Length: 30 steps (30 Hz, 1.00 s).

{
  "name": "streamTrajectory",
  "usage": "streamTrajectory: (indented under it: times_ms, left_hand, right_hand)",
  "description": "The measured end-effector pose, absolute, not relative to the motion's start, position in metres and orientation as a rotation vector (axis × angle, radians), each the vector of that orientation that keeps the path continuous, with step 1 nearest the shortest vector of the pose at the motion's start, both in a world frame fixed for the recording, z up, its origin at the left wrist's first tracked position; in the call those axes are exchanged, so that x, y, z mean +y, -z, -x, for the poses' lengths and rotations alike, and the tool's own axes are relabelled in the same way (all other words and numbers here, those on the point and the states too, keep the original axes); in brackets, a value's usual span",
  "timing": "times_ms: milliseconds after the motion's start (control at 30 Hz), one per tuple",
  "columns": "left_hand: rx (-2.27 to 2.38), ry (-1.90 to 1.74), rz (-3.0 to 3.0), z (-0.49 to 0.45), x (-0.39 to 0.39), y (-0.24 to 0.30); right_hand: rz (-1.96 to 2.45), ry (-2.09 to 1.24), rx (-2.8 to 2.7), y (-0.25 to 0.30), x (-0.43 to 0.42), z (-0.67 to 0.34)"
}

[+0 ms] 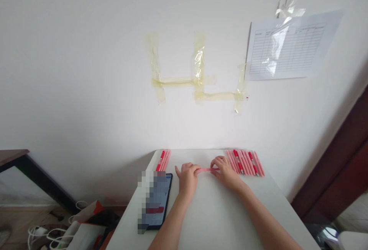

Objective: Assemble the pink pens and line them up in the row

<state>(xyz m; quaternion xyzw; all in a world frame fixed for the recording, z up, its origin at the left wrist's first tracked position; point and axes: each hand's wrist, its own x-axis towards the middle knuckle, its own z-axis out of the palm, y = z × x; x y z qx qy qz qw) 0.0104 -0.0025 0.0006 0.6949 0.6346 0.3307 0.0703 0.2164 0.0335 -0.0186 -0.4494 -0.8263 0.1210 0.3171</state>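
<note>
We hold 1 slim pink plastic pen (207,169) crosswise, long axis hand to hand: left hand (188,178) pinches its left end, right hand (226,172) its right end.

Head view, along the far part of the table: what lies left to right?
small bunch of pink pens → left hand → pink pen held between both hands → right hand → row of pink pens
</note>
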Motion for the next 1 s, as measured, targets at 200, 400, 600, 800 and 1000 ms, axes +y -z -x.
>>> streamTrajectory:
  times_ms: [200, 400, 600, 800, 1000]
  left_hand:
    - [1.917, -0.979, -2.093, -0.0106, -0.0022, -0.0008]
    - [1.919, -0.982, -2.105, -0.0105, -0.001, 0.0021]
    - [1.915, -0.985, -2.1, -0.0108, -0.001, 0.0018]
    - [1.915, -1.001, -2.102, -0.0111, -0.0015, 0.001]
    - [1.909, -0.995, -2.099, -0.0116, -0.0014, 0.0008]
  right_hand:
    - [1.177, -0.352, -2.194, 0.0175, 0.0312, -0.2164]
    - [1.169, -0.294, -2.204, 0.0193, 0.0345, -0.2163]
    - [1.168, -0.329, -2.188, 0.0193, 0.0326, -0.2162]
    - [1.143, -0.342, -2.189, 0.02, 0.0335, -0.2153]
    - [1.153, -0.331, -2.184, 0.0231, 0.0364, -0.2166]
